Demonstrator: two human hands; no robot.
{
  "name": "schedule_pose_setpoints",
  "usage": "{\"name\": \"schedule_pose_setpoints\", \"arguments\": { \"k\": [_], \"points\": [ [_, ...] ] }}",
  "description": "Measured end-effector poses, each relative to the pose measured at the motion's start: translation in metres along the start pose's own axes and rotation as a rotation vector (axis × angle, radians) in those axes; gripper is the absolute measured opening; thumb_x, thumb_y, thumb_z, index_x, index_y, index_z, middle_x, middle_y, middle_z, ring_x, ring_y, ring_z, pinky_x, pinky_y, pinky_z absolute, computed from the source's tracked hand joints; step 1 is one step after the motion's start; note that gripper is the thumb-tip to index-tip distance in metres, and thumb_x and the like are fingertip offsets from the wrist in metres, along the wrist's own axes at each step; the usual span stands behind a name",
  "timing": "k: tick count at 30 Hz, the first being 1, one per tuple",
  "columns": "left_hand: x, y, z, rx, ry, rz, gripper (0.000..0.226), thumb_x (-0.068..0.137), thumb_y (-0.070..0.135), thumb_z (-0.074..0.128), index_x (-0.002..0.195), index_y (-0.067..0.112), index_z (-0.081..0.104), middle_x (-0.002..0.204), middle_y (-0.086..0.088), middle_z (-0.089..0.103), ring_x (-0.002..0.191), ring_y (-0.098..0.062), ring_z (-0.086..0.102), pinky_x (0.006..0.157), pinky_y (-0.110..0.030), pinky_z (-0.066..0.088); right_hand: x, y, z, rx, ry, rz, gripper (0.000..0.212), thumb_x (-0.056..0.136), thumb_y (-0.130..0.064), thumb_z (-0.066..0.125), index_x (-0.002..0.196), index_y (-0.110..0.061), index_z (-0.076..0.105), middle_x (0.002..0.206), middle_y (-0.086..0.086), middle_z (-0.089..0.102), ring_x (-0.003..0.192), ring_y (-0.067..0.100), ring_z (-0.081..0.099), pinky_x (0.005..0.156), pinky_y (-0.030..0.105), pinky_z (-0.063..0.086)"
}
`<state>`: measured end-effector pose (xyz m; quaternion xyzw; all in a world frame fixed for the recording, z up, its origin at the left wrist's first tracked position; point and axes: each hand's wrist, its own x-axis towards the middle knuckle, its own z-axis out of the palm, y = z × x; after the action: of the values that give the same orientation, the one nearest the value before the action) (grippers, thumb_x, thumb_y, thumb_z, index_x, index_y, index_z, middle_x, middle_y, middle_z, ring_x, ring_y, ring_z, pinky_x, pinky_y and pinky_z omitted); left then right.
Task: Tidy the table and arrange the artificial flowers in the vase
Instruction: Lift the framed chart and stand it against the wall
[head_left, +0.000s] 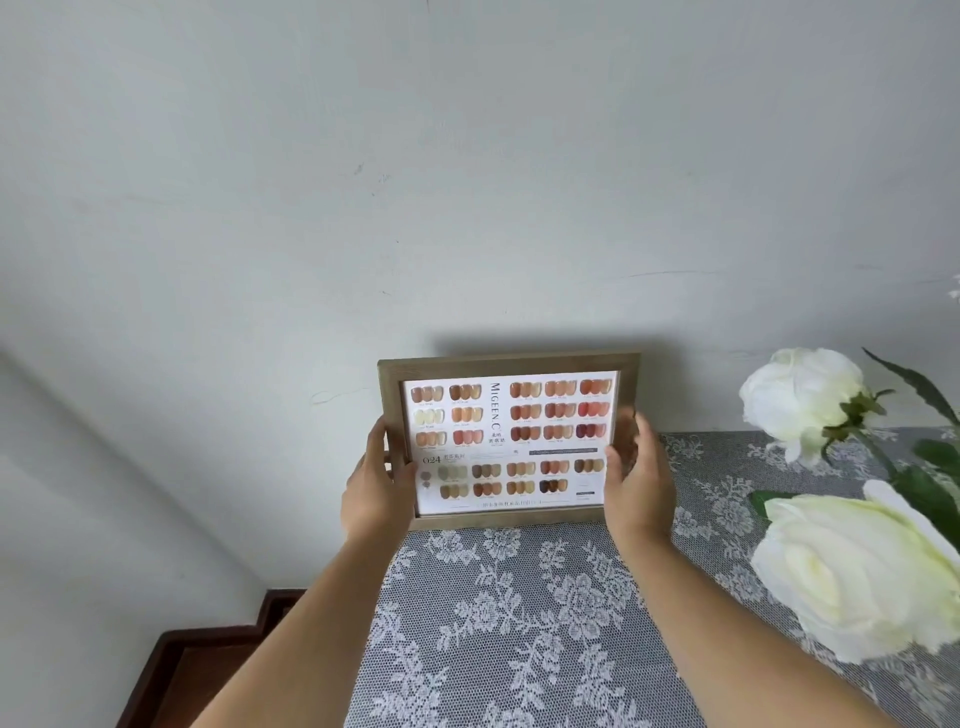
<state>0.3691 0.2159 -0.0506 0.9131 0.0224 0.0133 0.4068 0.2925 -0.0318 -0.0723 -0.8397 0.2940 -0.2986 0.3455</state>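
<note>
A wooden picture frame (509, 362) holding a chart of nail-colour swatches stands upright at the table's far left corner, close to the wall. My left hand (375, 486) grips its left edge and my right hand (638, 480) grips its right edge. Two white artificial roses show at the right: a small one (800, 395) farther back and a large one (852, 577) close to the camera, both on green stems (919, 483). The vase is out of view.
The table carries a grey cloth with white lace flowers (519, 613). A pale wall (467, 182) rises right behind it. Left of the table's edge lies dark brown skirting and floor (208, 670).
</note>
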Motion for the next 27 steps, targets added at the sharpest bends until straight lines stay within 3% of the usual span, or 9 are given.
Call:
{"name": "schedule_pose_setpoints", "arguments": {
  "k": [5, 10, 14, 18, 23, 27],
  "points": [
    [-0.002, -0.001, -0.003, 0.01, -0.004, 0.021, 0.061, 0.086, 0.021, 0.053, 0.136, 0.036, 0.022, 0.124, -0.001, 0.058, 0.106, -0.024, 0.058, 0.088, -0.043, 0.048, -0.002, -0.003, -0.002, 0.009, -0.028, -0.003, 0.053, 0.088, -0.016, 0.057, 0.137, -0.02, 0.037, 0.129, 0.008, 0.053, 0.113, 0.027, 0.053, 0.083, 0.046, 0.052],
    [-0.015, -0.001, -0.01, 0.04, 0.056, 0.024, 0.061, 0.088, 0.034, 0.051, 0.141, 0.032, 0.02, 0.134, -0.004, 0.047, 0.118, -0.023, 0.05, 0.092, -0.044, 0.046, -0.015, -0.007, -0.015, 0.049, -0.042, -0.063, 0.058, 0.086, -0.014, 0.06, 0.138, -0.018, 0.034, 0.134, 0.008, 0.048, 0.122, 0.024, 0.044, 0.096, 0.033, 0.04],
    [-0.047, 0.0, -0.023, 0.134, 0.145, 0.132, 0.061, 0.084, 0.027, 0.056, 0.138, 0.025, 0.028, 0.133, -0.008, 0.045, 0.122, -0.027, 0.043, 0.097, -0.044, 0.041, -0.046, -0.008, -0.039, 0.027, -0.116, -0.131, 0.058, 0.087, -0.016, 0.059, 0.139, -0.018, 0.034, 0.133, 0.01, 0.046, 0.121, 0.024, 0.045, 0.089, 0.027, 0.04],
    [-0.102, 0.006, -0.03, 0.174, 0.114, 0.164, 0.059, 0.083, 0.026, 0.058, 0.135, 0.027, 0.03, 0.132, -0.004, 0.046, 0.121, -0.025, 0.044, 0.094, -0.046, 0.044, -0.078, -0.002, -0.076, 0.026, -0.242, -0.199, 0.059, 0.087, -0.021, 0.06, 0.139, -0.021, 0.034, 0.134, 0.008, 0.046, 0.12, 0.021, 0.046, 0.085, 0.021, 0.038],
    [-0.189, 0.019, -0.023, 0.265, 0.04, 0.143, 0.059, 0.081, 0.03, 0.063, 0.131, 0.028, 0.032, 0.13, -0.003, 0.047, 0.116, -0.023, 0.047, 0.09, -0.044, 0.048, -0.117, 0.022, -0.138, 0.033, -0.413, -0.306, 0.056, 0.087, -0.026, 0.059, 0.137, -0.028, 0.033, 0.136, -0.003, 0.044, 0.11, -0.001, 0.039, 0.081, 0.006, 0.032],
    [-0.258, 0.026, 0.0, 0.297, -0.028, 0.139, 0.059, 0.081, 0.033, 0.064, 0.131, 0.029, 0.034, 0.132, -0.004, 0.046, 0.118, -0.023, 0.047, 0.091, -0.043, 0.049, -0.135, 0.058, -0.193, 0.038, -0.579, -0.31, 0.054, 0.087, -0.027, 0.059, 0.134, -0.036, 0.033, 0.136, -0.008, 0.043, 0.101, -0.004, 0.041, 0.083, 0.016, 0.04]
  ]
}}
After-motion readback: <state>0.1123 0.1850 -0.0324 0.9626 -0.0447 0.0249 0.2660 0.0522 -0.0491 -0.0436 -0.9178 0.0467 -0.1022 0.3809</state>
